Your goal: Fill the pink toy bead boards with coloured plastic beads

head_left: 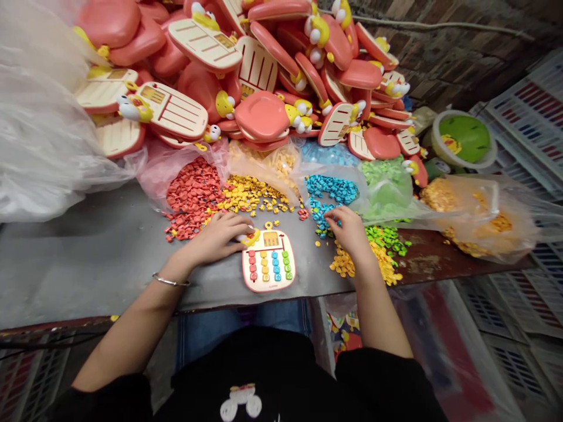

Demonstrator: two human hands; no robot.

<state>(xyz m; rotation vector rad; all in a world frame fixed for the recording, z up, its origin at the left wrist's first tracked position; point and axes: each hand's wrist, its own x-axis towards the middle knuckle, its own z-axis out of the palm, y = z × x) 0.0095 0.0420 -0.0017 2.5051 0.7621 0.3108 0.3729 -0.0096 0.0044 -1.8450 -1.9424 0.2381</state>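
Note:
A toy board (269, 281), cream-faced with a red rim, lies flat on the table in front of me. Four short columns of beads run down its face: red, yellow, blue and green. My left hand (222, 235) holds the board at its upper left, thumb and fingers about the yellow head (251, 237) with white eyes. To the right, my right hand (348, 230) is at the edge of the blue beads (332, 190), thumb and fingertips pinched together. Whatever is between those fingertips is too small to make out.
Red beads (193, 190), yellow beads (250, 193) and green beads (389, 239) spill from plastic bags. Orange-yellow pieces (382, 264) lie near my right forearm. Many toy boards (264, 117) are heaped behind. A bucket (464, 140) and plastic crates (528, 111) stand right.

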